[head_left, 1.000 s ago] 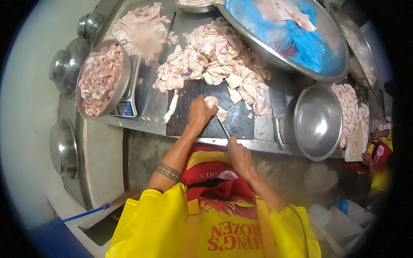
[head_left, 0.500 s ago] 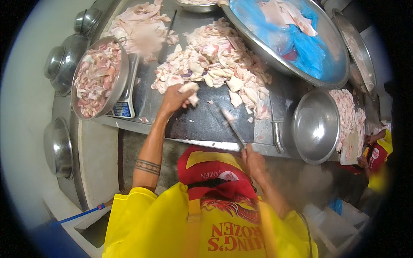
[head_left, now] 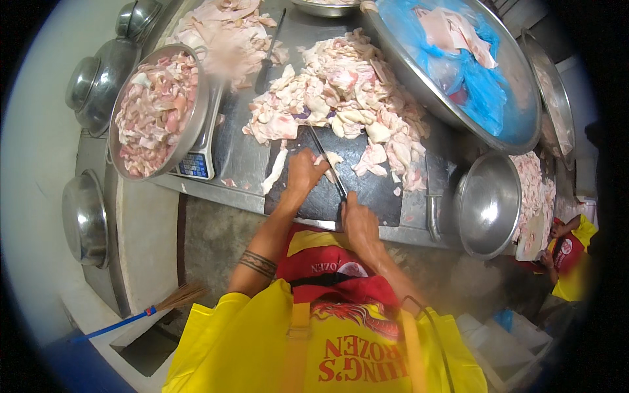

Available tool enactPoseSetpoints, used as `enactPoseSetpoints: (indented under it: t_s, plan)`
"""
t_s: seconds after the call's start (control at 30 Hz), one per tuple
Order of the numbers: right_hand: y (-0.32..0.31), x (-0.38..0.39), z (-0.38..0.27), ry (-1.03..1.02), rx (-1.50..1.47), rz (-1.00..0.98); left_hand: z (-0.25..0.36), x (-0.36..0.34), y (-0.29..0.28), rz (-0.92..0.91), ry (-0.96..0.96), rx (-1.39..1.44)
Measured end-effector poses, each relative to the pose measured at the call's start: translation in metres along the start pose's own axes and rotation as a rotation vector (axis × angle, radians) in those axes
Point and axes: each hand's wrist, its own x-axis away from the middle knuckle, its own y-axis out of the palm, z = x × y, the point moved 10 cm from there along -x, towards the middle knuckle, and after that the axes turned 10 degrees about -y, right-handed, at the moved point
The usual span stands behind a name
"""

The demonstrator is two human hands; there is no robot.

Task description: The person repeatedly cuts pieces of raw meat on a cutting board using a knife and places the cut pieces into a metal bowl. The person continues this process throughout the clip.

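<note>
My right hand [head_left: 360,223] is wrapped round the handle of a long knife [head_left: 325,154], its blade slanting up and left over a dark cutting board [head_left: 377,196]. Close to the blade, my left hand [head_left: 306,174] is closed, its fingers pinching a small piece of pale raw meat [head_left: 334,159] on the board. The blade crosses that piece; whether it has cut in, I cannot tell. A long pale strip [head_left: 277,169] lies at the board's left side. Just beyond the board is a large heap of pale, pinkish raw meat pieces [head_left: 354,78].
A bowl of cut meat [head_left: 157,118] sits on a scale [head_left: 200,160] at left. A sharpening steel [head_left: 270,49] lies near flat skins [head_left: 219,33]. At right are a metal bowl [head_left: 488,203] and a large basin [head_left: 524,134] with blue plastic. A co-worker [head_left: 570,252] works far right.
My left hand has come down and right from the heap's edge onto the board. The right hand has brought the knife left and up, across the piece. A long strip now lies at the left.
</note>
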Motion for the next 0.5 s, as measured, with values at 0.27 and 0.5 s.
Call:
enactPoseSetpoints:
  t_s: [0.27, 0.5]
  plan:
    - [0.0, 0.041, 0.011, 0.131, -0.07, -0.185, 0.017, -0.001, 0.0, 0.135, 0.198, -0.105]
    - [0.015, -0.041, 0.005, 0.001, -0.059, -0.077, 0.014, -0.011, 0.001, 0.062, 0.038, -0.027]
